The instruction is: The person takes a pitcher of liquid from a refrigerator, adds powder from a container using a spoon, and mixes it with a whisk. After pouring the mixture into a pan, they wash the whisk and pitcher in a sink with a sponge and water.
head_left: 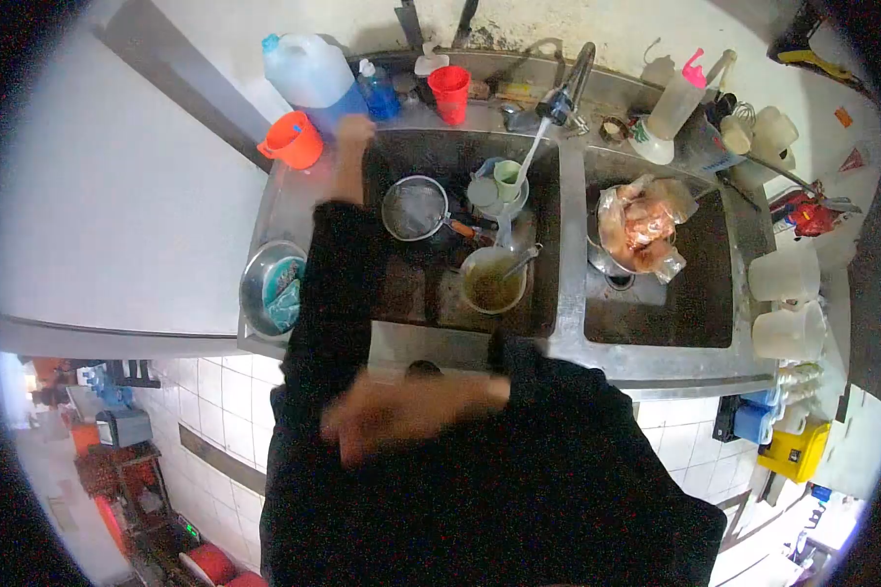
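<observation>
My left hand (353,135) is stretched forward to the back left corner of the sink, at the foot of a large jug of blue liquid (308,73) and near a small blue pump bottle (378,93). Its fingers are too small and hidden to make out. Blurred by motion, my right hand (411,416) is in front of my body, close to my left sleeve. In the left basin (401,298) are a strainer (415,207), a light green cup (506,179) under running water, and a bowl of cloudy liquid with a utensil (494,280).
An orange cup (293,140) and a red cup (449,94) stand on the sink's rim. A metal bowl with a teal item (261,290) is at the left. Running water falls from the faucet (560,103). The right basin holds bagged raw meat (646,225).
</observation>
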Demonstrator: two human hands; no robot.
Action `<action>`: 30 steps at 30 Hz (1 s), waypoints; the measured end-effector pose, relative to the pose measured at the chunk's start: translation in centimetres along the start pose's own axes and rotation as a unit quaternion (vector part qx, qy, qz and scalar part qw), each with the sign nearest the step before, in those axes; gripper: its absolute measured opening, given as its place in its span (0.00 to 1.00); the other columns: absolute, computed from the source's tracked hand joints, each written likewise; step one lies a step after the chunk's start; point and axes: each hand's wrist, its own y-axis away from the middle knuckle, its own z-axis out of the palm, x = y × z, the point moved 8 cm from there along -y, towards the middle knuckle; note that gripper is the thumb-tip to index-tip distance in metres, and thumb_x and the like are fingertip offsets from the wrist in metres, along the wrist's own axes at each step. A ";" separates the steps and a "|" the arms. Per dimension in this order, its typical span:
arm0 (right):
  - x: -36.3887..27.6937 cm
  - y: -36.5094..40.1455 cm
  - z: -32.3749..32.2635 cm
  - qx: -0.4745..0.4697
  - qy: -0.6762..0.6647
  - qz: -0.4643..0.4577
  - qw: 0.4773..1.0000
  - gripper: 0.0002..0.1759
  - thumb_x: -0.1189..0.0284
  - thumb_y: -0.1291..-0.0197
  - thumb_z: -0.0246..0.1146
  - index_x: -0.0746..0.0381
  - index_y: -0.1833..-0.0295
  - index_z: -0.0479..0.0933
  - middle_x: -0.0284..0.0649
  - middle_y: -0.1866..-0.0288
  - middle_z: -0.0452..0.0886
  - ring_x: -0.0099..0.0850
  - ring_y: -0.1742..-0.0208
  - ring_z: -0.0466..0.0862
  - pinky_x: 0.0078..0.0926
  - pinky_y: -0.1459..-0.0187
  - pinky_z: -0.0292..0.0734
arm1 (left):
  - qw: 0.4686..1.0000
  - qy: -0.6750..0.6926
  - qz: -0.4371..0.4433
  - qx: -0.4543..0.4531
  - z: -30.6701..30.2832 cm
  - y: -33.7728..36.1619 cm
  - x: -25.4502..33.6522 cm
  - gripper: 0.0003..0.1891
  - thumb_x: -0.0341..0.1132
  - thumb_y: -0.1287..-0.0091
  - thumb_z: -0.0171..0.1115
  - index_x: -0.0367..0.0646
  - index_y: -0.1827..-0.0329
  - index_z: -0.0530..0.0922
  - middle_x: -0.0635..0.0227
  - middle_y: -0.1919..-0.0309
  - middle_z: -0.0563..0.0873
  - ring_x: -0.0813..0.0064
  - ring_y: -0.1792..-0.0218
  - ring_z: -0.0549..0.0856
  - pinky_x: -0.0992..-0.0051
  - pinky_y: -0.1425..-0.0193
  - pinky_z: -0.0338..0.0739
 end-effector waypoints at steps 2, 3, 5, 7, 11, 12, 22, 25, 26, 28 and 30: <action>-3.2 0.3 1.8 -0.041 -0.216 0.006 0.976 0.18 0.63 0.45 0.48 0.68 0.75 0.63 0.38 0.81 0.67 0.25 0.76 0.67 0.25 0.74 0.63 | 0.948 -0.240 0.043 0.206 1.6 0.8 -1.8 0.07 0.32 0.50 0.47 0.44 0.76 0.75 0.66 0.76 0.78 0.69 0.73 0.77 0.70 0.75 0.73; -2.8 1.2 1.9 -0.040 -0.225 0.008 0.973 0.18 0.63 0.45 0.48 0.68 0.75 0.63 0.38 0.81 0.67 0.25 0.76 0.67 0.25 0.74 0.63 | 0.884 -0.354 0.064 0.300 2.6 2.1 -2.0 0.06 0.31 0.50 0.48 0.43 0.74 0.75 0.66 0.76 0.78 0.71 0.72 0.77 0.71 0.74 0.73; 1.1 3.7 1.4 -0.029 -0.213 0.140 0.967 0.17 0.62 0.44 0.45 0.67 0.72 0.67 0.39 0.78 0.70 0.26 0.75 0.68 0.24 0.70 0.64 | 0.796 -0.462 0.087 0.381 0.5 4.7 -0.7 0.06 0.31 0.50 0.49 0.43 0.73 0.74 0.66 0.76 0.78 0.72 0.70 0.77 0.71 0.73 0.73; 6.4 6.7 0.0 -0.065 0.025 0.171 0.983 0.14 0.65 0.44 0.46 0.66 0.68 0.70 0.41 0.74 0.73 0.27 0.73 0.72 0.26 0.68 0.67 | 0.448 -0.883 0.143 0.014 1.2 2.9 -0.9 0.03 0.28 0.52 0.52 0.39 0.76 0.73 0.64 0.76 0.77 0.71 0.71 0.77 0.71 0.71 0.73; 14.7 18.5 -16.5 0.207 0.630 0.427 0.614 0.10 0.67 0.59 0.56 0.59 0.68 0.73 0.39 0.69 0.74 0.33 0.65 0.73 0.33 0.66 0.67 | 0.027 -0.970 0.213 -0.110 -2.6 8.3 2.4 0.04 0.29 0.51 0.52 0.38 0.77 0.72 0.64 0.76 0.77 0.70 0.71 0.76 0.73 0.66 0.72; 19.7 23.5 -19.6 0.204 0.717 0.473 0.470 0.16 0.62 0.60 0.57 0.58 0.64 0.72 0.38 0.65 0.72 0.32 0.60 0.70 0.38 0.62 0.63 | 0.040 -0.960 0.253 -0.117 -1.6 9.6 3.5 0.04 0.29 0.51 0.51 0.39 0.77 0.72 0.64 0.76 0.77 0.70 0.71 0.76 0.74 0.65 0.71; 20.3 28.3 -21.8 0.074 0.573 0.558 0.595 0.18 0.57 0.55 0.53 0.61 0.75 0.76 0.41 0.80 0.76 0.38 0.75 0.77 0.40 0.75 0.68 | 0.037 -0.890 0.410 0.196 8.8 28.1 21.0 0.02 0.34 0.52 0.51 0.49 0.79 0.71 0.71 0.79 0.72 0.71 0.70 0.72 0.62 0.60 0.66; 8.1 27.1 -20.2 0.071 0.483 0.652 0.580 0.24 0.51 0.55 0.53 0.64 0.73 0.75 0.48 0.78 0.75 0.42 0.74 0.76 0.36 0.73 0.69 | 0.009 -0.849 0.489 0.202 7.2 28.8 26.7 0.16 0.41 0.47 0.50 0.46 0.56 0.66 0.63 0.61 0.72 0.61 0.59 0.72 0.61 0.62 0.69; 6.9 27.2 -19.2 0.070 0.485 0.651 0.579 0.24 0.51 0.55 0.53 0.64 0.73 0.75 0.48 0.78 0.75 0.42 0.74 0.76 0.36 0.73 0.69 | -0.023 -0.804 0.545 0.238 6.0 28.8 27.9 0.22 0.43 0.45 0.50 0.45 0.48 0.61 0.61 0.54 0.70 0.58 0.57 0.72 0.62 0.63 0.71; 3.5 28.2 -17.6 0.279 0.420 0.599 0.623 0.25 0.51 0.52 0.51 0.65 0.73 0.74 0.50 0.80 0.73 0.46 0.75 0.74 0.39 0.73 0.67 | 0.022 -0.855 0.475 0.207 3.2 24.5 29.9 0.25 0.44 0.44 0.49 0.45 0.46 0.57 0.59 0.52 0.67 0.58 0.57 0.72 0.64 0.63 0.71; 4.1 30.9 -15.4 0.410 0.398 0.521 0.635 0.26 0.50 0.50 0.48 0.67 0.70 0.72 0.51 0.82 0.72 0.48 0.78 0.73 0.41 0.76 0.65 | 0.069 -0.898 0.398 0.174 -1.0 19.5 30.6 0.28 0.46 0.43 0.49 0.46 0.43 0.52 0.58 0.50 0.65 0.58 0.58 0.72 0.66 0.62 0.71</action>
